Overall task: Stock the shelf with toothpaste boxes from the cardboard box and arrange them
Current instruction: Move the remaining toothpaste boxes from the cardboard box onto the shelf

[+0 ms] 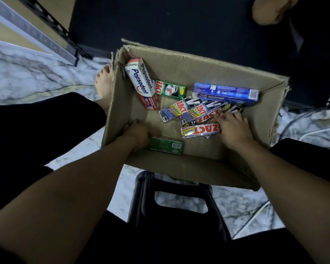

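Two grips: left hand (pixel 137 135) clasps green box (pixel 167 145) lying left-right; right hand (pixel 234 130) flat on ZACT boxes (pixel 198 130).

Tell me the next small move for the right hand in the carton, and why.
Probably curl the right hand round the nearest ZACT Smokers box and lift it. The left hand grips a green box, while the right only lies with fingers spread over the loose pile in the cardboard box.
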The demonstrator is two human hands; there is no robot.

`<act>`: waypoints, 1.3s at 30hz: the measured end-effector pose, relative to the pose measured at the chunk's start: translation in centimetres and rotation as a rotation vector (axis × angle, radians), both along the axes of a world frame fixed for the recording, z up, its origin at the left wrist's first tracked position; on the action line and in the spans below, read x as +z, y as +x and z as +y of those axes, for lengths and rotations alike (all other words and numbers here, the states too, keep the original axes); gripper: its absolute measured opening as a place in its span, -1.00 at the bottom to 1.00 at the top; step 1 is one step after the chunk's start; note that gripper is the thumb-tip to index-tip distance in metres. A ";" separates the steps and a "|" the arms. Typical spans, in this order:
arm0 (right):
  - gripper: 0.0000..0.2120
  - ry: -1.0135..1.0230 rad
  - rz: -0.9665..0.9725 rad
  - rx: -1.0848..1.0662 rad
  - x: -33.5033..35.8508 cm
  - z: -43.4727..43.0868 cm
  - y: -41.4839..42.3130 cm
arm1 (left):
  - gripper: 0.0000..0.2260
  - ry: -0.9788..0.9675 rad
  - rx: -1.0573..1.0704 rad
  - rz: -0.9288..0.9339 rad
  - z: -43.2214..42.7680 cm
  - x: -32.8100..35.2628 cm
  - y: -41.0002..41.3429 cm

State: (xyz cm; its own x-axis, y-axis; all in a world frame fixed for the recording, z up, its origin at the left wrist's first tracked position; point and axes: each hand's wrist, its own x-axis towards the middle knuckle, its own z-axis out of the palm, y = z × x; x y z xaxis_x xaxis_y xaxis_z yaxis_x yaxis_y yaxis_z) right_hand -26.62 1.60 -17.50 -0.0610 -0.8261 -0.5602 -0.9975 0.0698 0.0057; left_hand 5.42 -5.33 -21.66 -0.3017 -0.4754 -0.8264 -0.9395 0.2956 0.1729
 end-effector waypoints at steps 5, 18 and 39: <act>-0.46 0.066 -0.188 -0.170 -0.5 1.2 -0.5 | -0.63 0.090 0.053 0.053 0.2 0.8 -0.8; -0.42 0.130 -0.269 -0.225 -0.8 2.3 -0.4 | -0.54 0.237 0.297 0.272 0.1 2.2 -0.8; -0.51 -0.273 -0.400 -0.389 11.3 4.5 1.0 | -0.75 -0.248 0.368 0.550 1.6 14.9 -1.0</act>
